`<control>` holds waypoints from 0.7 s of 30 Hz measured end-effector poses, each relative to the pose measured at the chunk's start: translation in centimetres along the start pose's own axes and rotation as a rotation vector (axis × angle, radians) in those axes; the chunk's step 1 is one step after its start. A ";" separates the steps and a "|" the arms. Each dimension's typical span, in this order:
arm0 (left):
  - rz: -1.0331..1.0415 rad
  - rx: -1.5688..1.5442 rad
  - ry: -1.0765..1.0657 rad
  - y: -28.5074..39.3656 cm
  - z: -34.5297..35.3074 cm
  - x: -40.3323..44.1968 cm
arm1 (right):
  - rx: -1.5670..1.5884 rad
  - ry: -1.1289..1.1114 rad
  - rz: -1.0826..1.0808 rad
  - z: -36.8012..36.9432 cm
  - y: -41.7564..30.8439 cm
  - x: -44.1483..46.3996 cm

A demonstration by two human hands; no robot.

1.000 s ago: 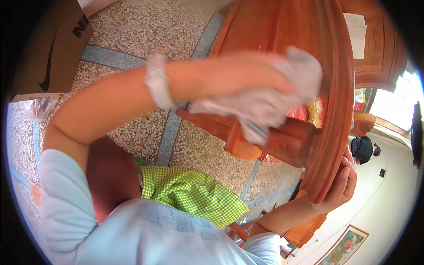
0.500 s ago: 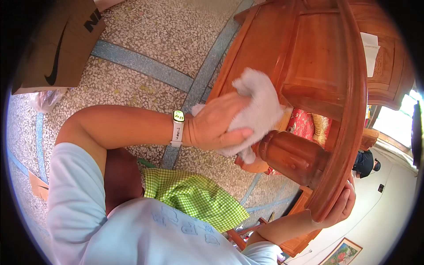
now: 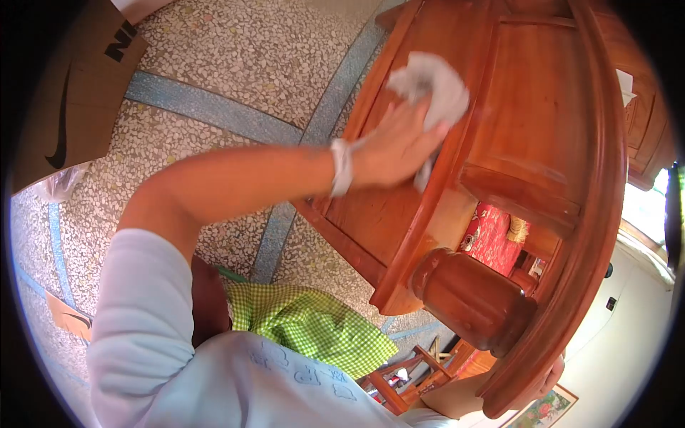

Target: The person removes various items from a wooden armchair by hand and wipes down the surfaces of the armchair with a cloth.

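My left hand (image 3: 399, 143), with a white-banded watch on the wrist, presses a white cloth (image 3: 439, 89) against the reddish-brown wooden seat or side panel of a carved piece of furniture (image 3: 374, 221). Some cloth edges stick out beyond the fingers, and the hand is a little blurred. My right hand (image 3: 551, 379) grips the lower end of the curved wooden rail (image 3: 606, 178), largely hidden behind it. Between rail and panel stands a thick turned post (image 3: 474, 296). Red patterned fabric (image 3: 492, 239) shows through the gap beside it.
A brown cardboard box (image 3: 78, 93) stands on the speckled floor (image 3: 242, 57) at upper left, with a plastic bag (image 3: 63, 184) beside it. Green checked cloth (image 3: 314, 321) lies by my body. A framed picture (image 3: 546, 408) hangs on the wall at lower right.
My left hand has slid the cloth up and slightly right, away from the turned post and along the panel. The rail sits lower in view, and my right hand is more hidden behind it.
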State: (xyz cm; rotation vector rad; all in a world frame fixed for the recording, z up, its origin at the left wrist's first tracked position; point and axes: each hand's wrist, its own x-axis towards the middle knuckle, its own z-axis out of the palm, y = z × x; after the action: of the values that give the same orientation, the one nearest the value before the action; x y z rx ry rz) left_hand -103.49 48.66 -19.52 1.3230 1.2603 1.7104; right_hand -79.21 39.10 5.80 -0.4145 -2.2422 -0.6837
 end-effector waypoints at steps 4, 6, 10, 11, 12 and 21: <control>-0.023 -0.078 0.074 -3.6 -1.3 10.1 | -0.729 -0.159 0.653 -4.2 -0.2 0.2; -0.032 -0.209 0.036 -5.3 -2.8 12.1 | -0.556 -0.079 0.501 -3.9 0.0 0.3; -0.191 -0.062 0.171 -11.7 -0.6 11.5 | -0.345 -0.078 0.322 -2.5 -0.1 0.5; -0.159 -0.075 0.162 -12.8 -0.3 9.5 | -0.301 -0.085 0.293 -2.2 -0.2 0.7; -0.125 -0.086 0.152 -13.3 -0.6 7.6 | -0.267 -0.089 0.269 -1.5 -0.1 0.8; -0.229 -0.117 -0.232 0.2 -2.9 -16.4 | 0.011 -0.047 0.448 4.2 -4.3 3.1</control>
State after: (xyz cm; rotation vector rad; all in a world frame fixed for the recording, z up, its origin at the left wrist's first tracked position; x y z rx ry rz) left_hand -101.36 33.13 -25.22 1.2183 1.1136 1.4060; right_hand -85.77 38.35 4.18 -0.9001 -2.0887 -0.4265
